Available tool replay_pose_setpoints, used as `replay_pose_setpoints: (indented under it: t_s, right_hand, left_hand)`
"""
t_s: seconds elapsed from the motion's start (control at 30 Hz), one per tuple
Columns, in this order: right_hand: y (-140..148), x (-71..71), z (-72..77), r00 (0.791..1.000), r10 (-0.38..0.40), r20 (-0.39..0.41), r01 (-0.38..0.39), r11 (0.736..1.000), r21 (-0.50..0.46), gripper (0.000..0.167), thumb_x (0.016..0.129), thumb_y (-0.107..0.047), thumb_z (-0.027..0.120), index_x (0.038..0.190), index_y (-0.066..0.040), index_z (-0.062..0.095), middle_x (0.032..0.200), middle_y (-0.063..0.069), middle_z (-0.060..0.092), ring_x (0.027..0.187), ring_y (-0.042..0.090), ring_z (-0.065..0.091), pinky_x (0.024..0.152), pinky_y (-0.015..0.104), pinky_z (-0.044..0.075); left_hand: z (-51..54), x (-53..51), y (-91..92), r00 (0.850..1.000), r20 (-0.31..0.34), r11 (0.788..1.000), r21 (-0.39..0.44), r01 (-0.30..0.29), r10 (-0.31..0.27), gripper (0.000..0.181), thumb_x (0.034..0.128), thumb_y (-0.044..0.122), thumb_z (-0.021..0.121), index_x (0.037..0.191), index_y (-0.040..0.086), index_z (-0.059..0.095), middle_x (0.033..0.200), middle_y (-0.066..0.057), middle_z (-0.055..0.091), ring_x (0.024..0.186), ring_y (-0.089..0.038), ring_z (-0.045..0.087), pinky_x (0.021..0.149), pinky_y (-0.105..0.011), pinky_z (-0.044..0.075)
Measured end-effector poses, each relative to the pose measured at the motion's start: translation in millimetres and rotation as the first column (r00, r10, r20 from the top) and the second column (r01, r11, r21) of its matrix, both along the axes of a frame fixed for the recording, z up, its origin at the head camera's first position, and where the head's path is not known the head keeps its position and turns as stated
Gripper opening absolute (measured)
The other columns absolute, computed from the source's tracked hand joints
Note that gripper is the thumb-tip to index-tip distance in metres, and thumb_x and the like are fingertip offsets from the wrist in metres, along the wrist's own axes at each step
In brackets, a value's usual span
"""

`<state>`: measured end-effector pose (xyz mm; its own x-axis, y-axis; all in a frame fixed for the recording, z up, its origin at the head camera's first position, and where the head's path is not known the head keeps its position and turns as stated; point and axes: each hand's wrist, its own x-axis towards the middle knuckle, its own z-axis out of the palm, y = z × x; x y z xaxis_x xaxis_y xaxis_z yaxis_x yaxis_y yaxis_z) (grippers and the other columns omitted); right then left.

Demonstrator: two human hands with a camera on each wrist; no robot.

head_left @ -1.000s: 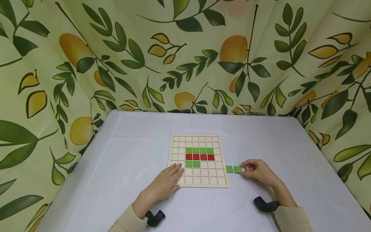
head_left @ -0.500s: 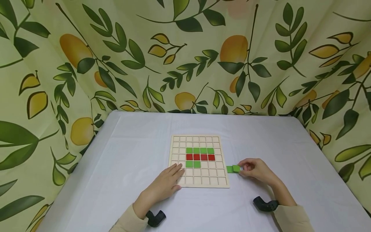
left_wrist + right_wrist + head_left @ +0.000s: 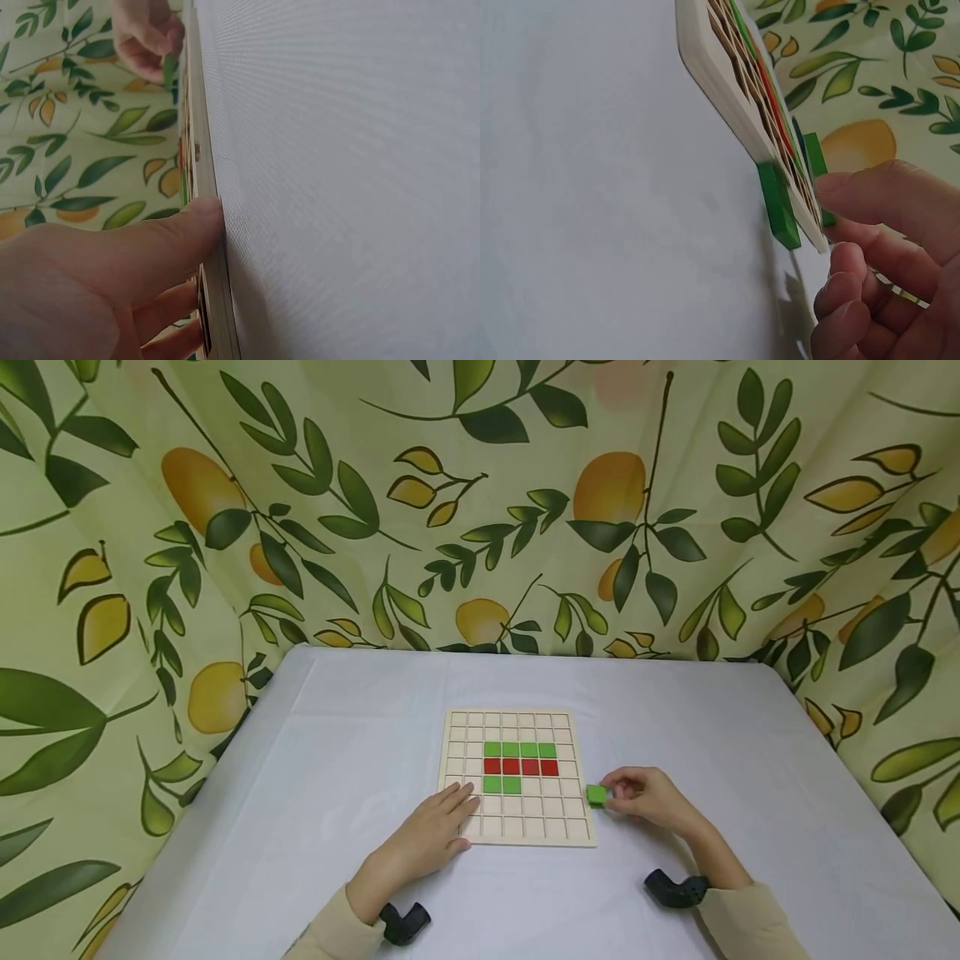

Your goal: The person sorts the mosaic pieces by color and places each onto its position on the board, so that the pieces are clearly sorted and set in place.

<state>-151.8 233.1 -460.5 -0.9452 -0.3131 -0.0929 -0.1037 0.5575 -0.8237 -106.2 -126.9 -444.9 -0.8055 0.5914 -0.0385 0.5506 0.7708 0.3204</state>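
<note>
A pale wooden grid board (image 3: 555,828) lies on the white table. Several green tiles (image 3: 510,749) form one row in it, with several red tiles (image 3: 511,767) in the row below. Two green tiles (image 3: 492,785) sit under the red ones at the left. My left hand (image 3: 423,837) rests on the board's left side, its thumb against the front edge (image 3: 204,214). Just off the right edge, my right hand (image 3: 654,797) pinches a green tile (image 3: 815,150) between thumb and fingers. Another green tile (image 3: 778,208) lies lower, on the table beside the board.
A white cloth (image 3: 352,727) covers the table. Behind and at both sides hangs a curtain (image 3: 480,510) printed with leaves and fruit. A black curved device (image 3: 405,924) sits at the left wrist, and a similar black device (image 3: 675,889) at the right.
My right hand has lifted the outer green tile and carried it left, over the other green tile by the board's edge. The left hand stays on the board.
</note>
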Motion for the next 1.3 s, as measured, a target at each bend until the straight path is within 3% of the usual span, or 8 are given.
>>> replay_pose_setpoints:
  t_s: [0.73,1.3]
  right_hand:
    - [-28.3,-5.6,-3.8,0.996,0.022,-0.085,-0.025,0.999,-0.035,0.027,0.075,0.0,0.075,0.099,0.009,0.066,0.069,0.001,0.053,0.06,-0.002,0.044,0.05,0.014,0.039]
    - [-50.3,-6.7,-4.1,0.994,0.002,-0.111,-0.012,0.996,-0.084,0.027,0.076,-0.001,0.075,0.099,0.009,0.067,0.069,-0.001,0.052,0.061,-0.003,0.044,0.053,0.013,0.039]
  left_hand:
    - [0.1,-0.1,-1.1,1.0,0.022,1.0,-0.017,-0.011,0.012,0.056,0.0916,0.022,0.063,0.142,0.002,0.046,0.153,-0.017,0.04,0.144,-0.036,0.036,0.115,-0.05,0.036]
    - [-2.5,-1.8,-0.7,1.0,-0.004,1.0,-0.005,-0.004,0.004,0.056,0.0916,0.023,0.063,0.141,0.002,0.047,0.153,-0.017,0.041,0.143,-0.036,0.037,0.115,-0.05,0.037]
